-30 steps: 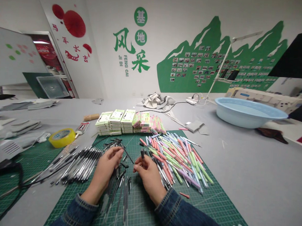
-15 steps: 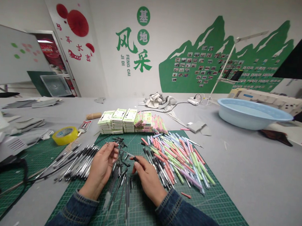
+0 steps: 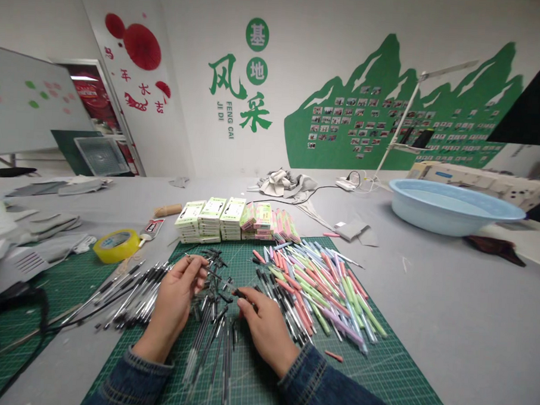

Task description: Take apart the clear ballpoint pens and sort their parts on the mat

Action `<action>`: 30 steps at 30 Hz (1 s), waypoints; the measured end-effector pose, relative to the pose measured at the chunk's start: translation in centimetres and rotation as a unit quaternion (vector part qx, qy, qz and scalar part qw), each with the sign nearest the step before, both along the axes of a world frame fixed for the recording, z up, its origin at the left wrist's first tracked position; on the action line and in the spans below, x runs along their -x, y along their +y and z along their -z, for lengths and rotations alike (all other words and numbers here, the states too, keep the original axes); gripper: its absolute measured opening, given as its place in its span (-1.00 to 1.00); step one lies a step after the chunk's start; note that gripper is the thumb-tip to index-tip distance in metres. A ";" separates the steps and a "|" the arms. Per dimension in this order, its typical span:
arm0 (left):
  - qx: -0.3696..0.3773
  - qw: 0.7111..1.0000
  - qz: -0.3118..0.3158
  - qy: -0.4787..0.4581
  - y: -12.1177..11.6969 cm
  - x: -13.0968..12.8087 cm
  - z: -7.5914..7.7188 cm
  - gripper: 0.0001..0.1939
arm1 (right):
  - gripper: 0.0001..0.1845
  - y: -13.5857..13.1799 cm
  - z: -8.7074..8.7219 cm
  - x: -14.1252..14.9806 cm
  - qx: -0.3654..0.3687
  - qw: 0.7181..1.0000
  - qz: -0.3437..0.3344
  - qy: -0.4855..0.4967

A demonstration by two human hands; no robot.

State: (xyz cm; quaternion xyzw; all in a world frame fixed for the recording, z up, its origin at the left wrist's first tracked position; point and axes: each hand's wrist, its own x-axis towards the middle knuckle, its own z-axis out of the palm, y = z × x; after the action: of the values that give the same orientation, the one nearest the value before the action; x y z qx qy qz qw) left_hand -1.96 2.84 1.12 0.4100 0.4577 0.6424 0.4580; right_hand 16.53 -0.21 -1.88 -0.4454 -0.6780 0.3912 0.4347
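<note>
My left hand (image 3: 179,294) pinches a thin pen refill (image 3: 213,273) with a dark ink column, slanting down toward the right. My right hand (image 3: 267,328) closes thumb and finger on a small black piece (image 3: 238,293), which looks like a pen cap, near the refill's lower end. Whether the two touch I cannot tell. Below lie several loose refills (image 3: 226,356) on the green cutting mat (image 3: 333,390), with small black caps (image 3: 211,256) behind. Clear pens with black grips (image 3: 144,298) are left of my left hand; pastel pens (image 3: 320,282) are heaped to the right.
Stacked small boxes (image 3: 212,215) stand at the mat's back edge. Yellow tape (image 3: 116,246) and a glue tube (image 3: 151,228) lie left. A blue basin (image 3: 452,219) sits at the right, cloth scraps (image 3: 284,185) at the back. A black cable (image 3: 35,303) runs at left.
My left hand has moved a little left with the refill. The black piece in my right hand has turned from upright to lying toward the refill, and the hand has closed more around it.
</note>
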 end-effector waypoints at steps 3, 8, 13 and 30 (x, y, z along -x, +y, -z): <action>0.008 0.993 0.063 0.099 -0.3 -0.3 -0.2 -0.76 | -0.77 -0.1 0.2 0.2 0.001 1.000 -0.010 -0.005; 0.027 0.956 0.193 0.221 -0.9 -1.6 -0.3 -0.69 | -0.82 0.1 0.5 0.6 0.071 0.989 -0.053 0.117; 0.033 0.947 0.120 0.298 0.4 0.6 0.2 -0.61 | -0.83 0.3 0.4 0.4 0.089 0.978 -0.063 0.179; 0.058 0.615 -0.026 0.786 5.1 1.9 2.9 -0.85 | -0.84 0.3 0.2 0.2 0.077 0.986 -0.015 0.144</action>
State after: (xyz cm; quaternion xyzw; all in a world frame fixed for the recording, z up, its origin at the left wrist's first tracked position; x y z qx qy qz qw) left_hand -3.89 7.94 -1.76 0.7183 0.6896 0.0586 -0.0707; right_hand 16.33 0.11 -2.07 -0.4064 -0.5829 0.5087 0.4860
